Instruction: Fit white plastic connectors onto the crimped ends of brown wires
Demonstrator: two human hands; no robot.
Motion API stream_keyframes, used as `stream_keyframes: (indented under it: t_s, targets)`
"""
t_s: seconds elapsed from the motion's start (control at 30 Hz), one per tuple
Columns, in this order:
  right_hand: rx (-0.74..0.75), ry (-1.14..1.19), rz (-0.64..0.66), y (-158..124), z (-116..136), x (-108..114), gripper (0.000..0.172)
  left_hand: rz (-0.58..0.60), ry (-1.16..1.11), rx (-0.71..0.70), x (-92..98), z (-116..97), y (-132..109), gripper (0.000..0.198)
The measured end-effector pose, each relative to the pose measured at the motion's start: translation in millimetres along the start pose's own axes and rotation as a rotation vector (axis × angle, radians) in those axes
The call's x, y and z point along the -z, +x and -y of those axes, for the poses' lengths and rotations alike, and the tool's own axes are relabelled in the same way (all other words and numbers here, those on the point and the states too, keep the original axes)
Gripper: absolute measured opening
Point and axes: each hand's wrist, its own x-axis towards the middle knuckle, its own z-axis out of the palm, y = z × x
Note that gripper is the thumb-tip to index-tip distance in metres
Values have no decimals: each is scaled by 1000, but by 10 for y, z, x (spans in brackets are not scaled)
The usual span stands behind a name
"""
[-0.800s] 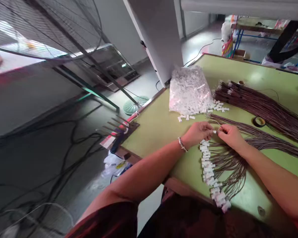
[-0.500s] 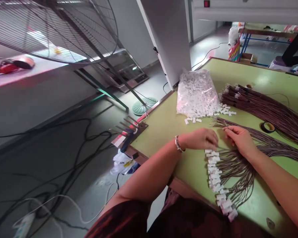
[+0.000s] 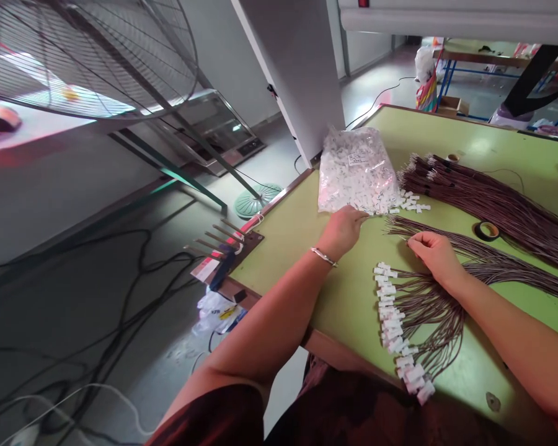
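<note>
My left hand (image 3: 341, 230) reaches to the loose white connectors (image 3: 407, 201) at the foot of a clear bag of white connectors (image 3: 353, 168); its fingers are pinched at the small pieces, and what they grip is hidden. My right hand (image 3: 433, 253) pinches the end of a thin brown wire (image 3: 400, 228) from a bundle lying on the green table (image 3: 302, 241). Beside my right wrist lies a fan of brown wires fitted with white connectors (image 3: 393, 325).
A thick bundle of brown wires (image 3: 488, 201) lies further back, with a roll of tape (image 3: 486, 230) beside it. A white pillar (image 3: 292, 68) stands at the table's left corner. A large fan (image 3: 88, 56) and cables (image 3: 97, 297) occupy the floor at left.
My left hand left the wire end near my right hand and moved up-left to the loose connectors by the bag. My right hand stayed on the wire bundle.
</note>
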Motion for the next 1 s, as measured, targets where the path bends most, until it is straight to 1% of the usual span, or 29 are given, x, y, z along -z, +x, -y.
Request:
stream_keyframes:
  t_s: [0.07, 0.17, 0.23, 0.3, 0.43, 0.63, 0.9, 1.0]
  targets:
    - [30, -19, -7, -10, 26, -4, 22, 24, -327, 165, 0, -85, -49, 19]
    - [100, -43, -5, -39, 82, -3, 20, 151, -787, 378, -88, -215, -117, 15]
    - [142, -50, -6, -63, 121, 0, 20, 198, -976, 458, -171, -279, -144, 14]
    - [169, -56, 5, -83, 152, -2, 20, 208, -1083, 504, -236, -315, -154, 12]
    - [163, -80, 12, -105, 183, -19, 18, 225, -1162, 521, -276, -319, -157, 8]
    - [180, -101, -15, -107, 184, -10, 19, 275, -1190, 522, -266, -299, -171, 9]
    - [126, -132, -43, -78, 119, -9, 19, 358, -1175, 443, -228, -314, -196, 5]
    - [104, -107, -39, -73, 115, -5, 19, 398, -1105, 400, -209, -316, -198, 11]
